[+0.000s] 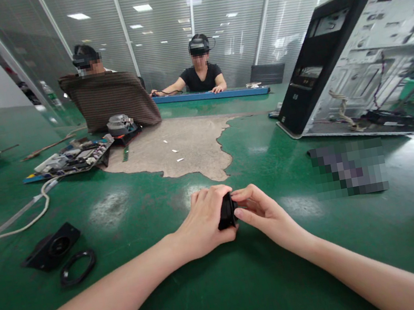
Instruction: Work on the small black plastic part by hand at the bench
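Note:
A small black part (225,212), boxy in outline, is held between my hands above the green tabletop. My left hand (207,216) wraps around it from the left, fingers over the far side and thumb along the near side. From the right, the thumb and fingertips of my right hand (258,207) pinch its right edge. Fingers cover much of the part, so its exact kind cannot be made out. To the left lie a black plate with a round opening (60,245) and a black ring (77,267), both apart from my hands.
An open computer case (319,65) stands at right, near a pixelated flat object (348,170). A circuit board (71,157) and a white cable (44,199) lie at left. A brown cloth-covered shape (112,97), a blue bar (212,95) and two people are across the table.

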The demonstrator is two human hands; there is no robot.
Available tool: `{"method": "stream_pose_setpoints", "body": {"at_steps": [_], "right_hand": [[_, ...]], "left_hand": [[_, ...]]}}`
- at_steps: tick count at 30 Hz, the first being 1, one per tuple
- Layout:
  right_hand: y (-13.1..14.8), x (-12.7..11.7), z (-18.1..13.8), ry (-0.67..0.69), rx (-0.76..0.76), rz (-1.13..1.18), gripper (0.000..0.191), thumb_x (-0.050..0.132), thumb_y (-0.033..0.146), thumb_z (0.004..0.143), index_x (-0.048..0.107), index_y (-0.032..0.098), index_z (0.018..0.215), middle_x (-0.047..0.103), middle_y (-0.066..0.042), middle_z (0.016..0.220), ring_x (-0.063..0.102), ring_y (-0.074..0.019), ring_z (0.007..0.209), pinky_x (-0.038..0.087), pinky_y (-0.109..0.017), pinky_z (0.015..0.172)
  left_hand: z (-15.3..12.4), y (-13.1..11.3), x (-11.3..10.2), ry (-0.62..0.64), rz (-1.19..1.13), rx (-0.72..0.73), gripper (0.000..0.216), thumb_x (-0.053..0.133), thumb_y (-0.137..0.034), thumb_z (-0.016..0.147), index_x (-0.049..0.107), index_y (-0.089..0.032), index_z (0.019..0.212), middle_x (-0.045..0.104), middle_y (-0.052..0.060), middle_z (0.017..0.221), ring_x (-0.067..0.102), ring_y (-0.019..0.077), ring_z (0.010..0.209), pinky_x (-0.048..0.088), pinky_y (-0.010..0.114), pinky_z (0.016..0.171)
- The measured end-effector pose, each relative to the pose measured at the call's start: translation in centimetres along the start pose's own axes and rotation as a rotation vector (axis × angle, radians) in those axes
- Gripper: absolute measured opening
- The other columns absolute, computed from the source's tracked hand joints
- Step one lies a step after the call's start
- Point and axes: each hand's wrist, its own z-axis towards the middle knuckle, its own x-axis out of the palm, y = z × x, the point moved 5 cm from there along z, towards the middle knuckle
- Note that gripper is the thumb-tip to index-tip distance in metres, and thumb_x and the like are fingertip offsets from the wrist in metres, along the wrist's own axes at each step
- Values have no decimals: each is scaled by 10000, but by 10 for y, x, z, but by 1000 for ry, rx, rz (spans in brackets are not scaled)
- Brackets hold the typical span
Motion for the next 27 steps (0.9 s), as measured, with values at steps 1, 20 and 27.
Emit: {"method": "stream_pose_setpoints", "body": {"at_steps": [1, 20, 27], "right_hand": [[-1, 0, 0, -3, 3, -8, 132, 564, 287, 777, 487, 236, 870, 530, 0, 925, 551, -146, 943, 457, -322, 847], [-3, -1, 2, 3, 69, 31, 219, 581, 288, 764, 452, 228, 930, 518, -13, 956, 546, -148, 916, 458, -326, 821], [0, 2, 0, 69, 82, 68, 266, 619, 284, 736, 429, 238, 917, 548, -4, 929, 564, -147, 912, 444, -340, 848]], "left_hand": [[0, 0, 0, 3, -2, -1, 592, 609, -246, 666, 286, -208, 1160, 475, 68, 1105, 453, 234, 969, 316, 395, 843], [0, 2, 3, 18, 18, 20, 569, 587, -209, 699, 269, -201, 1170, 454, 75, 1139, 433, 230, 1008, 304, 383, 859], [0, 3, 3, 38, 9, 8, 575, 592, -187, 683, 286, -190, 1170, 457, 81, 1136, 431, 229, 1018, 298, 378, 866]]}}
